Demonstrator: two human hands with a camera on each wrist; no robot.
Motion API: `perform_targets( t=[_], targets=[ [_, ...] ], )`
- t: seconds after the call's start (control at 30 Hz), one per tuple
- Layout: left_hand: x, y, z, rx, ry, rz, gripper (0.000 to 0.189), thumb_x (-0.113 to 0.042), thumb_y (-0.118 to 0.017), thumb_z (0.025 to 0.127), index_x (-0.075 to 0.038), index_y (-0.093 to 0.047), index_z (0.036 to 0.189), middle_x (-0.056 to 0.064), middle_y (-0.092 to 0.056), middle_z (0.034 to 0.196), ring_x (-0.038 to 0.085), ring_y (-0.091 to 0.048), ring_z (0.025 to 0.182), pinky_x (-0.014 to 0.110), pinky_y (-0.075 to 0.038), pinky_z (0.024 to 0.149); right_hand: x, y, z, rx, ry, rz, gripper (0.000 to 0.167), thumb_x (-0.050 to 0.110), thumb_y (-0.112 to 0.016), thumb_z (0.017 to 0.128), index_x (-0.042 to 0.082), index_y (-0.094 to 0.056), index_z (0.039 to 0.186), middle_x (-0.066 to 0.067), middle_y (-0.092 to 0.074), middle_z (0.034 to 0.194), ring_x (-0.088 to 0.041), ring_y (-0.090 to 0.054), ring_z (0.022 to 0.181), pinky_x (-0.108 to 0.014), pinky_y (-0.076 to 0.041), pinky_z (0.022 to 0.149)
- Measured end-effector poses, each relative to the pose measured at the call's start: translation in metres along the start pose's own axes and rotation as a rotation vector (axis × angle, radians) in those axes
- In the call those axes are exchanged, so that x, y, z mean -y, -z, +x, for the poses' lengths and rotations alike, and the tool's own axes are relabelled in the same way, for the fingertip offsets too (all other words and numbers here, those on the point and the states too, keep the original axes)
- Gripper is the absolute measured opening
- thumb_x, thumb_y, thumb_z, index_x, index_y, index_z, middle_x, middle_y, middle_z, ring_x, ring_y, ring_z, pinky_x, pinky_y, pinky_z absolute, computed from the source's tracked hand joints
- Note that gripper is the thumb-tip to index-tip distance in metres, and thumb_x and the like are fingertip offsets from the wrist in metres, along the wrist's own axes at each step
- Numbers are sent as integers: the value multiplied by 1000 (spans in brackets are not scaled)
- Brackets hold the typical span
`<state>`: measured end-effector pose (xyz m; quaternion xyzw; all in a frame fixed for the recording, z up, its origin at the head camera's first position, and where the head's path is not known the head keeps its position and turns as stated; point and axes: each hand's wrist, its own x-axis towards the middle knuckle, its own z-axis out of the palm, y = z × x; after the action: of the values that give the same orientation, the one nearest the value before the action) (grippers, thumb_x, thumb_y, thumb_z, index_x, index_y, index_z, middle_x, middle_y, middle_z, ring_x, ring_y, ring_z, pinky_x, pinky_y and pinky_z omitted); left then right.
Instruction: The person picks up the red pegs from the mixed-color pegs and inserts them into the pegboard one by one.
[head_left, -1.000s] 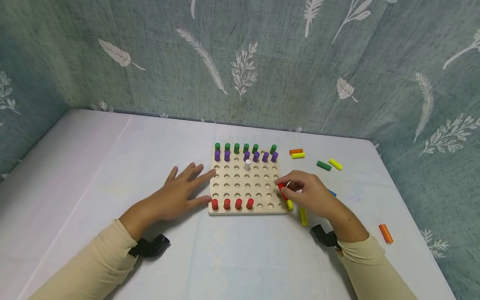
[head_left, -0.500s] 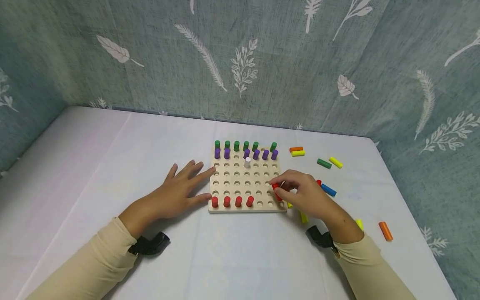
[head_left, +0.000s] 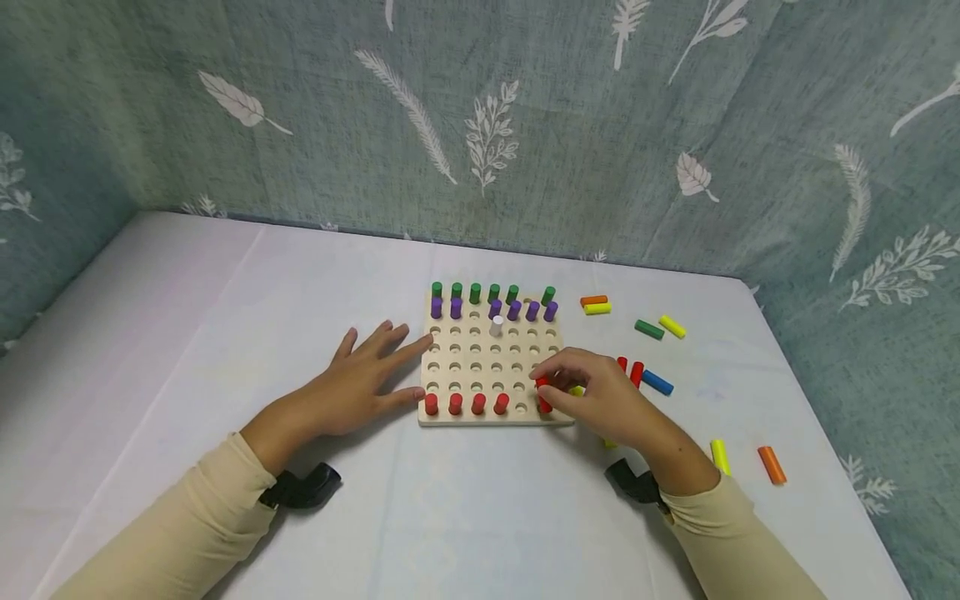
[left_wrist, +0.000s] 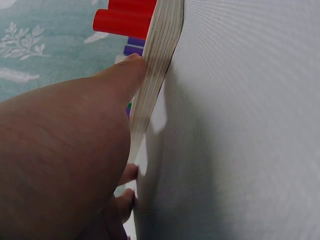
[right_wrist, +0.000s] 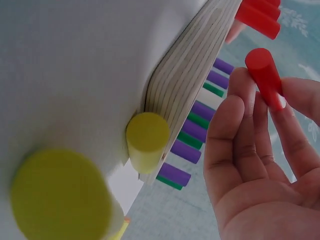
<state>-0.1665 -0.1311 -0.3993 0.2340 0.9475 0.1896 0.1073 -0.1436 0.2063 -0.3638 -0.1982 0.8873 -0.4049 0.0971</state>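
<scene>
A wooden pegboard with rows of round holes lies on the white table. My right hand pinches a red peg between thumb and fingers, over the near right part of the board. In the right wrist view the peg's end is clear of the board. Red pegs stand in the near row from the left corner. Purple pegs and green pegs fill most of the two far rows, and a white peg stands before them. My left hand, fingers spread, touches the board's left edge.
Right of the board lie loose pegs: a blue one, red ones, a green one, orange ones and several yellow ones. Two yellow pegs show beside the board's edge in the right wrist view. A leaf-patterned curtain hangs behind the table.
My right hand has carried the red peg leftward from the board's right edge to above the near row. Loose red and blue pegs behind it have come into view. The left hand stays put.
</scene>
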Motion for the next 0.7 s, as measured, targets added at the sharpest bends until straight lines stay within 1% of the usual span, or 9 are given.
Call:
perform_targets(
  t=[0.1,0.3,0.5,0.7],
  targets=[
    [-1,-1,0,16,3,2,77,-56,-60,94,-36,-23,159,15,-24,165,40,-10,155,67,3,120,0,-2,-1,4,-10,0,20,13,-73,92,13,-72,112,0,-70,108,-12,-68,93,-24,-57,84],
    [-1,1,1,-1,0,3,76,-56,-59,95,-36,-24,159,15,-25,165,40,-10,155,66,3,120,2,-6,0,2,-6,16,20,13,-75,90,13,-72,110,1,-71,107,-12,-70,93,-27,-58,84],
    [0,-1,0,21,0,-2,77,-56,-59,95,-36,-22,160,15,-24,166,40,-10,155,66,4,121,7,-10,-2,12,-25,9,20,11,-76,89,12,-71,109,2,-71,105,-11,-69,93,-27,-58,86],
    [-1,0,0,-8,-5,-3,76,-56,-60,95,-35,-25,159,16,-26,164,41,-12,155,67,2,120,8,-11,-1,-5,-13,1,19,9,-77,88,12,-71,106,3,-70,104,-10,-70,92,-27,-59,85]
  ],
)
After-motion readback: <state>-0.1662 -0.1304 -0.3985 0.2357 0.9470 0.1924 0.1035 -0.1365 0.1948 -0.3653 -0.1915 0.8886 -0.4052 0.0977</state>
